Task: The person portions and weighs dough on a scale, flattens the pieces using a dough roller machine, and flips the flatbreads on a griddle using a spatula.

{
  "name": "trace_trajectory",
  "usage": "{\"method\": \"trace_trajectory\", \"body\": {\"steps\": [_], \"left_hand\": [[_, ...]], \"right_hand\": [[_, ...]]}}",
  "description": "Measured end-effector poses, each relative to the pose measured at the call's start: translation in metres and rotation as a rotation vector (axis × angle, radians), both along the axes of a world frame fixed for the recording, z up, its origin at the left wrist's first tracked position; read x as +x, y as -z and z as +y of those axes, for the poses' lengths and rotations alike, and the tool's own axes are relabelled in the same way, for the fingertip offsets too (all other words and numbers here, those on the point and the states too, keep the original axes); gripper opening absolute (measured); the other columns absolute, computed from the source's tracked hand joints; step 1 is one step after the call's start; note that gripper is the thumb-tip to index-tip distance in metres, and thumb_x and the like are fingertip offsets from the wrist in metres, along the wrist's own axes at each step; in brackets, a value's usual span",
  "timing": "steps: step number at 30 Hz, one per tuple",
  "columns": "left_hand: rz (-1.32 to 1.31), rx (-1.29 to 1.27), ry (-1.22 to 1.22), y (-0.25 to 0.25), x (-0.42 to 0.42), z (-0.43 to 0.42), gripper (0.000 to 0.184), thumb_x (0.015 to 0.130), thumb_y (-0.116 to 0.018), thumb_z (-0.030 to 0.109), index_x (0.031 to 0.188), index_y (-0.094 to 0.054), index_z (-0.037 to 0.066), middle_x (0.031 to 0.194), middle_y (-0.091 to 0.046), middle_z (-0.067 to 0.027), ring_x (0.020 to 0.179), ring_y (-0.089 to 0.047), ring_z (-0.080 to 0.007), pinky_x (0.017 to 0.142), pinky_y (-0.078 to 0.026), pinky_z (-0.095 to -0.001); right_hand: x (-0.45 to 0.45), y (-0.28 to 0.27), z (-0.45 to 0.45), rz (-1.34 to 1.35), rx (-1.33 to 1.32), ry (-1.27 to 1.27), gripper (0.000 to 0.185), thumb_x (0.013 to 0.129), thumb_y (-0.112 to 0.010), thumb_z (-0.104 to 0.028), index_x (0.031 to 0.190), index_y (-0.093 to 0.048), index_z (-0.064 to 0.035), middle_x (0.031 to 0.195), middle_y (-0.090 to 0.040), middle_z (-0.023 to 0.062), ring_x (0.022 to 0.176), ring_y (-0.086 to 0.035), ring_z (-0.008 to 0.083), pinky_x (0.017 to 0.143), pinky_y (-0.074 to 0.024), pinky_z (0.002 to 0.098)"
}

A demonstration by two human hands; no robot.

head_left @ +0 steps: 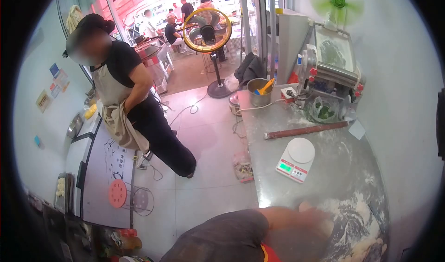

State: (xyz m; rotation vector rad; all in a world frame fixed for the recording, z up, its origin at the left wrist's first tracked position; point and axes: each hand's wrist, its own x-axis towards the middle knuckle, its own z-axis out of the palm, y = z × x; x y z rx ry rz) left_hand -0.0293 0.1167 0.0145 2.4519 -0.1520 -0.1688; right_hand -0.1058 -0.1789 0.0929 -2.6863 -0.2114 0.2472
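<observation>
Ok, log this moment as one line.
hands: blurred at floured counter, grip unclear | scale: display lit, nothing on top | rolling pin: lying beyond scale

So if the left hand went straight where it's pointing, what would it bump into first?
Probably the flour spread on the metal table, just past the left hand. The hand is blurry, though, so its height and exact direction are hard to tell.

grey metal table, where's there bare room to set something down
Bare: left of the white scale, to the edge of the table, and between the steel pot and brown rolling pin. Crowded: the far right, with the white roller machine and clear plastic bag; the near right, with white flour and a bare forearm.
</observation>
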Motion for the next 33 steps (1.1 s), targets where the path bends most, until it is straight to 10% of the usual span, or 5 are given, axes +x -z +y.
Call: {"method": "trace_trajectory", "body": {"steps": [22,28,31,33], "left_hand": [[-0.058,0.159,0.277,0.008,-0.049,-0.013,0.100,0.059,-0.081,0.040,0.141,-0.031,0.011,0.127,-0.047,-0.0200,0.114,-0.049,-0.0328,0.091,-0.041,-0.0434],[0.186,-0.267,0.152,-0.037,-0.055,0.002,0.070,0.063,-0.078,0.035,0.124,-0.054,0.011,0.109,-0.062,-0.0141,0.103,-0.059,-0.0293,0.085,-0.045,-0.0399],[0.158,-0.559,0.290,0.029,0.006,0.012,0.054,0.064,-0.074,0.035,0.110,-0.061,0.008,0.098,-0.065,-0.0136,0.095,-0.061,-0.0299,0.082,-0.045,-0.0414],[0.089,-0.337,0.162,-0.024,0.003,0.021,0.055,0.065,-0.074,0.035,0.110,-0.060,0.009,0.100,-0.064,-0.0137,0.096,-0.061,-0.0301,0.082,-0.045,-0.0420]], "right_hand": [[-0.018,0.033,-0.037,-0.081,-0.030,0.020,0.046,0.095,-0.045,-0.037,0.131,-0.049,-0.0094,0.115,-0.061,0.0181,0.104,-0.057,0.0345,0.089,-0.0423,0.0413],[-0.026,0.039,-0.046,-0.139,-0.034,-0.010,0.043,0.095,-0.045,-0.034,0.130,-0.050,-0.0092,0.113,-0.062,0.0175,0.102,-0.058,0.0342,0.088,-0.0429,0.0405],[-0.024,0.050,-0.058,-0.204,-0.040,-0.053,0.041,0.096,-0.046,-0.032,0.130,-0.051,-0.0090,0.112,-0.062,0.0172,0.102,-0.058,0.0340,0.088,-0.0432,0.0401],[-0.011,0.134,-0.109,-0.207,0.072,-0.045,0.043,0.095,-0.046,-0.029,0.133,-0.047,-0.0072,0.119,-0.059,0.0192,0.107,-0.056,0.0360,0.091,-0.0426,0.0413]]}}
